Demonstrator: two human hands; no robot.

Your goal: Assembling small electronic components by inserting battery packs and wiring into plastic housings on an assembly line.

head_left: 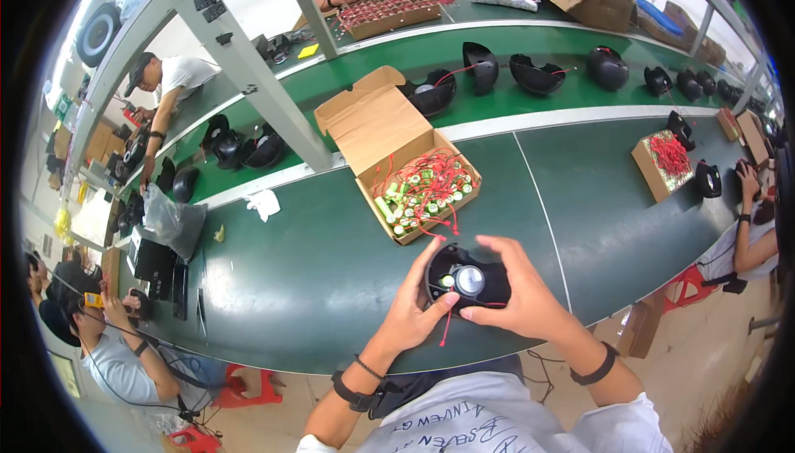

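Note:
Close to the table's near edge, a black rounded plastic shell (494,277) is between my two hands, its hollow side up. Inside it are a round silver part (469,280) and a small green battery (447,281). A red wire (445,333) with a small plug hangs out over the near rim. My left hand (411,304) grips the shell's left side, its thumb beside the battery. Around the right side curves my right hand (534,291), thumb at the near rim and fingers at the far side. Just beyond stands an open cardboard box (383,167) of green batteries with red wires.
Black shells (537,76) line the green conveyor belt (348,68) beyond the table. A grey post (265,80) rises at left, near a plastic bag (174,219) and white tissue (263,204). Another battery box (654,167) stands at right. Several people work around the line.

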